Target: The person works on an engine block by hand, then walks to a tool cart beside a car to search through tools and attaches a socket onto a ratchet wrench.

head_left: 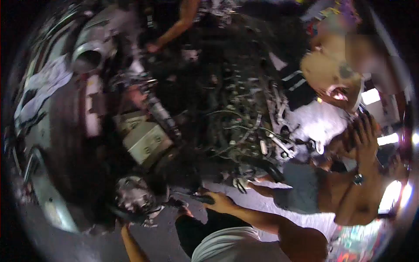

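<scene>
My right hand (219, 203) is closed around a dark handle (203, 199), perhaps of a tool, pointing left toward a greasy metal part. This round metal assembly (134, 194) sits at the lower left, close to the vehicle's edge. My left forearm (129, 244) reaches up to it from below. Dark parts and shadow hide most of my left hand (122, 222), so its fingers do not show clearly. To the right of the assembly lies a dark area whose details I cannot make out.
A battery-like light box (147, 142) stands in the engine bay. Wiring and engine parts (244, 113) fill the middle. A cloth (48, 85) lies at the left. Another person's arm (174, 30) reaches in from the top; other people (331, 192) are at the right.
</scene>
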Available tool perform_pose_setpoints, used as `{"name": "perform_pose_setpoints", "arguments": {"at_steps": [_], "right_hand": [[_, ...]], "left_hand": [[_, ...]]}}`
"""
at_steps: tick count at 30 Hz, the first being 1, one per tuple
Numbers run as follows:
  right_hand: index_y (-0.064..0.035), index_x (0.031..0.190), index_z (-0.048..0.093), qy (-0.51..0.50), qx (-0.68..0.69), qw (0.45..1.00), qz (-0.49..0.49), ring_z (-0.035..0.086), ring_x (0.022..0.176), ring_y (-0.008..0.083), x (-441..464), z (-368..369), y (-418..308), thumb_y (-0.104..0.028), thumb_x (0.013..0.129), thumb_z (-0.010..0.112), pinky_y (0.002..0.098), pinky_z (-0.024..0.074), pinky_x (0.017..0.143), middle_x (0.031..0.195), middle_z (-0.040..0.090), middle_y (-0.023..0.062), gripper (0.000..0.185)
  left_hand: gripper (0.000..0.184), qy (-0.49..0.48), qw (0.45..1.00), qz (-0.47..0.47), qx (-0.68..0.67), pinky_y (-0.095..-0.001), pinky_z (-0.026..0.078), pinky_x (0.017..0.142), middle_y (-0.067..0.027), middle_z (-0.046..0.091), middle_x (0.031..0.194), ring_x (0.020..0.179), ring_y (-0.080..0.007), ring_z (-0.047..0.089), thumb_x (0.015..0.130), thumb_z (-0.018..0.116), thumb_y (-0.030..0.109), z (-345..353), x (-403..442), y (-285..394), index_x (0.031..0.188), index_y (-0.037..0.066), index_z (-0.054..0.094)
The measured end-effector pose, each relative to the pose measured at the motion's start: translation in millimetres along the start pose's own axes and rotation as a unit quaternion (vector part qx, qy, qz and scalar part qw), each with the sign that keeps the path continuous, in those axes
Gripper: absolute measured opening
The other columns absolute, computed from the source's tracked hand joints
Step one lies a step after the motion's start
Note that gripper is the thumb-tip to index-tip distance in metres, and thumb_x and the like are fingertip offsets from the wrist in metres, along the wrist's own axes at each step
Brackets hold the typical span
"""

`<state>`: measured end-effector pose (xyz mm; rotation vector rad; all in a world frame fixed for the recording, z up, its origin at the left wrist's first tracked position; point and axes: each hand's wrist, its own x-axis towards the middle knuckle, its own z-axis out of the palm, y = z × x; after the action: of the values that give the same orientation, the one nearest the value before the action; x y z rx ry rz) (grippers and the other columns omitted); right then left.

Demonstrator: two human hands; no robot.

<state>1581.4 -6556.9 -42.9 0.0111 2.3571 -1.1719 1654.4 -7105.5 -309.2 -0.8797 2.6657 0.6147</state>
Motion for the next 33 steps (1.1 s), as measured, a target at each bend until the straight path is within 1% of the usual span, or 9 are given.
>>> {"name": "perform_pose_setpoints", "arguments": {"at_steps": [8,15,17,19,22,24,27,28,33], "right_hand": [[-0.0017,0.105,0.063,0.001,-0.039,0.998,-0.04,0.067,0.087,0.0357,5.3,-11.9,-3.4,-0.029,0.075,0.077,0.0399,0.0519,0.071,0.091,0.068,0.0206,0.043],[-0.0014,0.107,0.064,0.017,-0.088,0.994,-0.055,0.065,0.088,0.0395,7.2,-14.9,-6.7,-0.029,0.074,0.078,0.0426,0.0518,0.076,0.093,0.067,0.0228,0.045],[-0.0023,0.11,0.063,0.002,-0.114,0.992,-0.056,0.065,0.09,0.0391,10.9,-11.9,-9.4,-0.028,0.074,0.077,0.0429,0.0513,0.08,0.096,0.066,0.023,0.046],[-0.0019,0.109,0.063,0.004,-0.105,0.992,-0.074,0.066,0.091,0.0372,12.0,-7.5,-23.1,-0.028,0.075,0.077,0.0409,0.0514,0.08,0.097,0.067,0.0218,0.045],[-0.0005,0.107,0.063,-0.025,-0.066,0.994,-0.082,0.066,0.09,0.0361,12.6,11.5,-21.0,-0.028,0.075,0.077,0.0398,0.0514,0.078,0.093,0.067,0.0212,0.044],[0.0001,0.107,0.063,-0.042,-0.077,0.994,-0.068,0.067,0.088,0.0356,15.2,13.3,-32.2,-0.028,0.075,0.077,0.0401,0.0514,0.077,0.09,0.068,0.0209,0.044],[0.0002,0.11,0.062,-0.048,-0.065,0.993,-0.085,0.066,0.09,0.0386,16.8,25.6,-26.5,-0.024,0.077,0.075,0.0406,0.0514,0.077,0.093,0.067,0.023,0.043],[0.0001,0.11,0.062,-0.047,-0.062,0.994,-0.073,0.066,0.09,0.0384,17.1,28.3,-27.3,-0.024,0.077,0.074,0.0405,0.0514,0.077,0.093,0.067,0.023,0.043],[-0.0009,0.111,0.061,-0.021,-0.05,0.998,-0.019,0.065,0.092,0.0375,12.5,39.9,-23.7,-0.024,0.077,0.074,0.0405,0.0513,0.078,0.095,0.067,0.0225,0.043]], "left_hand": [[0.039,-0.087,0.988,0.111,0.056,-0.04,0.049,0.087,-0.0189,0.064,0.113,0.105,-0.0331,0.062,0.085,0.055,0.033,-2.4,14.4,-50.3,0.113,0.007,0.062],[0.038,-0.119,0.978,-0.007,0.17,-0.0453,0.051,0.078,-0.014,0.067,0.109,0.099,-0.034,0.064,0.083,0.053,0.039,-43.2,-22.5,47.1,0.106,0.012,0.067],[0.038,-0.037,0.997,0.059,0.034,-0.0459,0.051,0.074,-0.0123,0.068,0.105,0.093,-0.0344,0.065,0.082,0.055,0.042,26.2,-26.8,-1.4,0.105,0.013,0.066],[0.045,-0.223,0.971,0.085,0.007,-0.0408,0.05,0.08,-0.0143,0.067,0.104,0.093,-0.0284,0.064,0.082,0.057,0.045,30.7,-46.0,14.4,0.11,0.012,0.062],[0.045,-0.02,0.987,-0.109,-0.113,-0.043,0.049,0.081,-0.0179,0.067,0.103,0.096,-0.0321,0.063,0.086,0.051,0.046,51.6,-64.2,60.2,0.105,0.008,0.064],[0.048,0.031,0.982,-0.111,-0.15,-0.0444,0.048,0.081,-0.0203,0.066,0.102,0.098,-0.0346,0.062,0.088,0.047,0.047,34.9,-64.8,69.6,0.102,0.005,0.066],[0.054,0.023,0.994,-0.038,-0.1,-0.0465,0.047,0.082,-0.0239,0.065,0.101,0.101,-0.0383,0.061,0.092,0.04,0.048,-15.3,-66.6,78.4,0.097,0.002,0.068],[0.037,-0.012,0.997,-0.011,-0.069,-0.0518,0.047,0.073,-0.0195,0.069,0.09,0.088,-0.0415,0.064,0.082,0.054,0.039,-53.3,-66.8,101.6,0.09,0.006,0.069],[0.041,-0.064,0.992,-0.074,0.078,-0.0419,0.049,0.091,-0.0207,0.065,0.11,0.103,-0.0362,0.062,0.092,0.046,0.039,-111.2,-73.4,149.8,0.111,0.008,0.066]]}}
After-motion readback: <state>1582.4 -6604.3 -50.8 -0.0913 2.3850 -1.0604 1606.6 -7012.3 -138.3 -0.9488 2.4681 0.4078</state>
